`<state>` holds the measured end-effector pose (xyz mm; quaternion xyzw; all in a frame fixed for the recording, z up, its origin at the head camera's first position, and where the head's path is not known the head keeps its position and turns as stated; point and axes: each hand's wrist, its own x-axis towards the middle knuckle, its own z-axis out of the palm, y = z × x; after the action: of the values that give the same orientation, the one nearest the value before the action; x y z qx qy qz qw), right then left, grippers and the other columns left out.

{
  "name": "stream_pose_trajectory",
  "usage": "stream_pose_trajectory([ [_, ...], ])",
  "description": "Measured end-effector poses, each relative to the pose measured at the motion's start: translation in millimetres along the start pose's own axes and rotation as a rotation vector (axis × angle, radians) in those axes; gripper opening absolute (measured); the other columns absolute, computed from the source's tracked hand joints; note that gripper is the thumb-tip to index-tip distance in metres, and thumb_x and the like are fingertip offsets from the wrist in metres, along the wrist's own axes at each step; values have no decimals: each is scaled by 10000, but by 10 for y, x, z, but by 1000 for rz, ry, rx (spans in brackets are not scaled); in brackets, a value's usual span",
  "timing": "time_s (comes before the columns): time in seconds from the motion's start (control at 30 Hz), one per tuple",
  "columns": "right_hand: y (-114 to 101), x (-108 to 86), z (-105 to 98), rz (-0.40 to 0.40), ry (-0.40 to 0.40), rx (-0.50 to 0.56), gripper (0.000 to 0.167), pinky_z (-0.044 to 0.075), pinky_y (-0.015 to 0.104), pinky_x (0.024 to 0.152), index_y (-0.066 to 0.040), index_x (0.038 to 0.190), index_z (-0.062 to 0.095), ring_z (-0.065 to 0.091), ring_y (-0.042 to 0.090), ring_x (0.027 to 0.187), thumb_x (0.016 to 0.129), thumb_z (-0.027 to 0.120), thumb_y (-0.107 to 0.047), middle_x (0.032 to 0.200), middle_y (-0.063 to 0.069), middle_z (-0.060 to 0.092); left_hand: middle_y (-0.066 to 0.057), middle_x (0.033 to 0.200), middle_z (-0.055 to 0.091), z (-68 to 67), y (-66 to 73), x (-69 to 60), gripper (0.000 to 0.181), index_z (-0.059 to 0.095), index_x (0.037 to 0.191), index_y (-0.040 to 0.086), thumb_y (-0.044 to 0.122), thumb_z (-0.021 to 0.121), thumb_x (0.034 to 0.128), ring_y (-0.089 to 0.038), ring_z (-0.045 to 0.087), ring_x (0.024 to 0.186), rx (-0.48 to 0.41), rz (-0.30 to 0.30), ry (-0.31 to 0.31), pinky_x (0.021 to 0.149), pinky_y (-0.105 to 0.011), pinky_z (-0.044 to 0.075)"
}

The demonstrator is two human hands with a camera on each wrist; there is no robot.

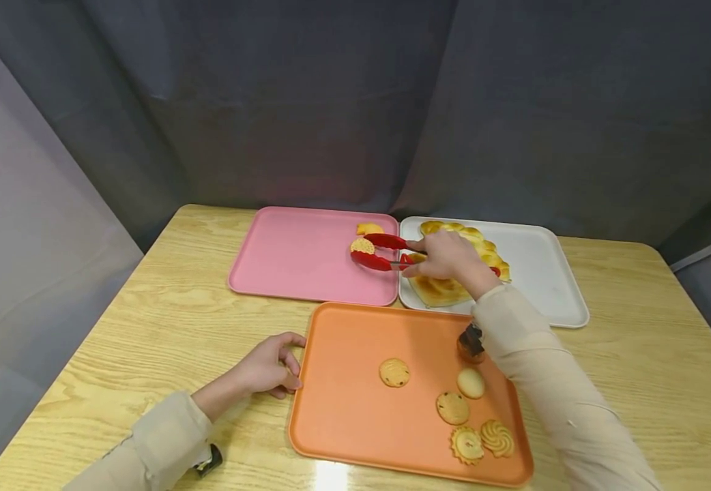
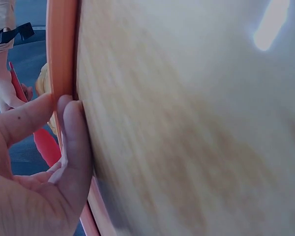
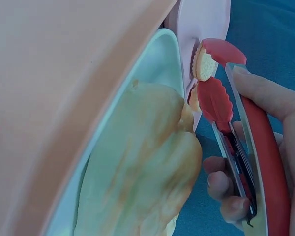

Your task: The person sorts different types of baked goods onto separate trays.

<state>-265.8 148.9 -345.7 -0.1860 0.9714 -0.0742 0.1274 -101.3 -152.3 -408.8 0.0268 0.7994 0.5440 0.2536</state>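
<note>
My right hand grips red tongs above where the pink tray and white tray meet. The tong tips lie on either side of a round cookie over the pink tray, beside another yellow piece. In the right wrist view, fingers wrap the tongs, whose tips stand apart around the scalloped cookie. My left hand holds the left rim of the orange tray; the left wrist view shows fingertips against that rim.
Large braided bread lies on the white tray under my right hand. Several cookies and a dark-topped brown item lie at the orange tray's right; one cookie is near its middle. A dark curtain hangs behind the table.
</note>
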Motion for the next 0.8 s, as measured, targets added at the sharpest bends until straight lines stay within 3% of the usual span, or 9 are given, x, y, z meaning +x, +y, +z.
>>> stream_pose_trajectory([
  [0.2,1,-55,-13,30,17,24,749,400,313,602,-167,1329,473,451,230,735,705,705,-510,667,40,528,-83,734,519,0,13,0,602,412,1248,-41,-110,652,700,-158,569,554,7,12,-4,432,-312,473],
  [0.57,60,-243,-49,-23,79,7,726,372,315,592,-157,1307,501,429,216,711,703,720,-493,614,25,506,-94,754,524,-27,40,9,614,405,1260,-40,-102,660,705,-165,568,560,16,10,0,437,-323,474],
  [0.8,86,-426,-26,-83,160,-11,687,282,295,502,-154,1273,547,338,190,542,697,732,-480,490,11,443,-99,761,517,-61,29,35,596,399,1264,-45,-117,645,726,-162,569,564,16,9,-18,447,-311,477],
])
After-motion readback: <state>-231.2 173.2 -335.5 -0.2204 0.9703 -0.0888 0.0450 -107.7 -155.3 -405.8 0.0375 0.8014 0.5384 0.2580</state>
